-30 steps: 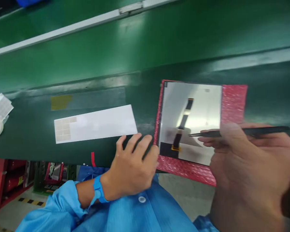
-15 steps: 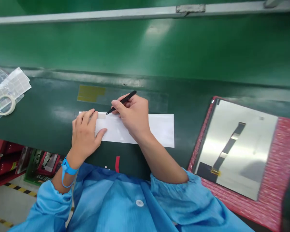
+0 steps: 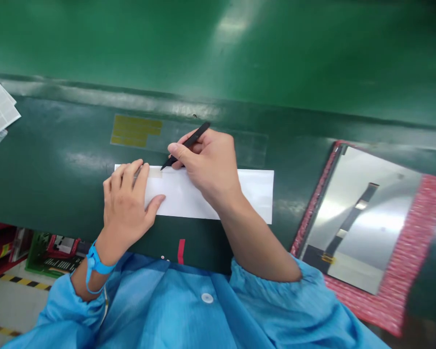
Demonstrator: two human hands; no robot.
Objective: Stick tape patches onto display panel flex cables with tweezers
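Observation:
A long white sheet lies on the dark green bench mat in front of me. My left hand rests on its left part, fingers spread and palm down, with a blue wrist strap around the wrist. A short piece of translucent tape shows at the sheet's top edge beside my left fingertips. My right hand is closed around slim black tweezers, held like a pen. Their tip points down-left at the tape's right end; whether it touches is unclear.
Behind the sheet lies a clear strip with yellow pieces. At right, a display panel with a flex cable sits on pink bubble wrap. White label sheets lie far left. A red tape strip marks the front.
The view has shifted slightly, bringing the bench closer and moving the label sheets toward the left edge. Both hands keep nearly the same places on the sheet, tweezers still held.

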